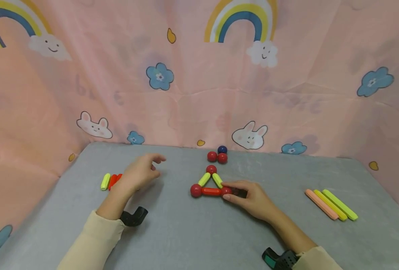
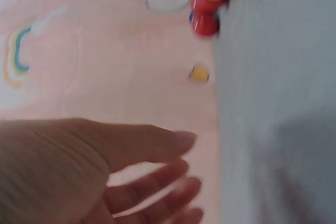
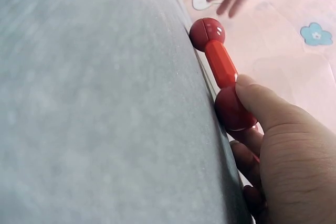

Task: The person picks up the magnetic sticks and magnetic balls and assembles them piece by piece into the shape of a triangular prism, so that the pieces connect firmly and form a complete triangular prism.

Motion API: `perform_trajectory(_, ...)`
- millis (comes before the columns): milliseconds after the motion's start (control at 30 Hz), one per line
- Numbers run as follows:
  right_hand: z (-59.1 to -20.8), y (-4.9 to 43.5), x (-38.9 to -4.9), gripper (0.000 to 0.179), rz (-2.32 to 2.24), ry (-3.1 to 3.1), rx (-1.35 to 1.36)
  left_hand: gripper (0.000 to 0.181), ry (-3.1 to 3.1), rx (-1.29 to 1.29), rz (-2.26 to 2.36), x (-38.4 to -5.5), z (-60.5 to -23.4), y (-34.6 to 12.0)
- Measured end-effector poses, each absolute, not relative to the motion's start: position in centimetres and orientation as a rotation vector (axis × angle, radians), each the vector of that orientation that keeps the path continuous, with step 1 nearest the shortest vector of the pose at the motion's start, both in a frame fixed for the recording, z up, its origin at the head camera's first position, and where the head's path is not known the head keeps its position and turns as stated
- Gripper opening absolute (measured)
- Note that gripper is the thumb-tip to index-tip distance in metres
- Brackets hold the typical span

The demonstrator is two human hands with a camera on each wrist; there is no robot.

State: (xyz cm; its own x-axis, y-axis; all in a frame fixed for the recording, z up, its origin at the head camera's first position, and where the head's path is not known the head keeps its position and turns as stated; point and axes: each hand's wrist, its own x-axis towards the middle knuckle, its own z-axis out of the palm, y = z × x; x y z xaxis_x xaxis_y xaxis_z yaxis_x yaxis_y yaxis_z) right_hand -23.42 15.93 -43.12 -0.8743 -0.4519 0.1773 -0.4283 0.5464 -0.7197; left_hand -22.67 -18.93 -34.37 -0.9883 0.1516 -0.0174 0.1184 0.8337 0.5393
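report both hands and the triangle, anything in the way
Left hand empty, hovering above table. Right hand pinching right-corner red ball of triangle. Triangle sides: two yellow-green rods, one red rod. Nothing visibly in the way.

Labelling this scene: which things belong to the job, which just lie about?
In the job:
three joined balls, right hand gripping one
yellow-green side rods, red base rod

Lying about, perhaps spares:
blue ball, two loose red balls
short rods, left
long rods, right

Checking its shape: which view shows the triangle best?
The head view: the triangle shows nearly whole from above, though the right hand partly hides one corner ball. Left wrist: only a blurred part. Right wrist: mainly its red rod and two balls.
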Motion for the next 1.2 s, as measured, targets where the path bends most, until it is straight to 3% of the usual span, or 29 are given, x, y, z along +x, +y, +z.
perform_trajectory(400, -42.9, 15.9, -23.4, 0.039, -1.289, 2.728, -0.772, 0.051, 2.901, 0.012, 0.604, -22.3, -34.1, -22.4)
perform_trajectory(1200, -43.0, 15.9, -23.4, 0.041, -1.279, 2.735, -0.779, 0.029, 3.015, 0.081, 0.722, -23.6, -35.4, -21.3)
